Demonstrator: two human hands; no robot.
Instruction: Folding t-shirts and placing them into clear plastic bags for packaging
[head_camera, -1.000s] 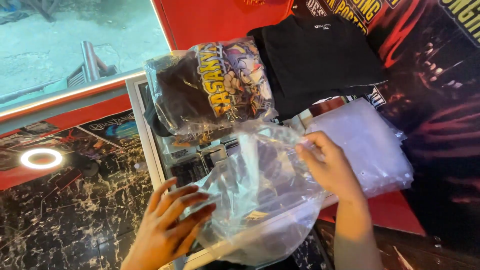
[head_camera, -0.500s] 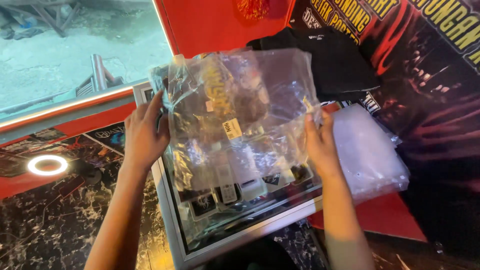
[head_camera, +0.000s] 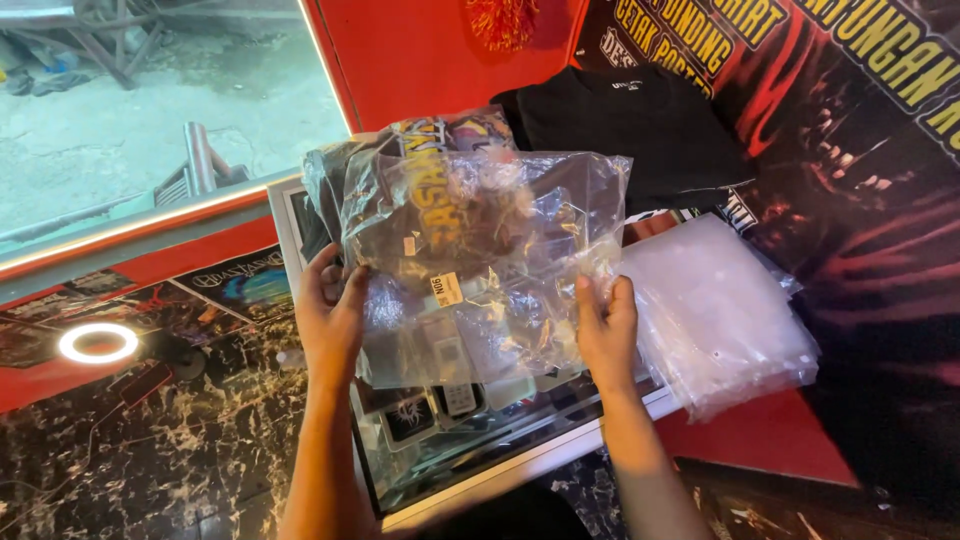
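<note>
Two bare hands hold up a crinkled, clear plastic bag (head_camera: 480, 270): left hand (head_camera: 330, 310) and right hand (head_camera: 603, 325) pinch its opposite side edges. Behind the bag lies a bagged printed shirt (head_camera: 430, 140); right of the grip, a stack of glossy bags (head_camera: 715, 310); beyond, a folded black shirt (head_camera: 625, 125).

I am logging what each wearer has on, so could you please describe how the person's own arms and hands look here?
Both forearms are bare as far as the frame shows: no sleeves or cuffs come into view. The left hand and the right hand wear no gloves, and no rings, watch or bracelet can be seen on the fingers or wrists. The fingernails look short and unpainted.
</note>
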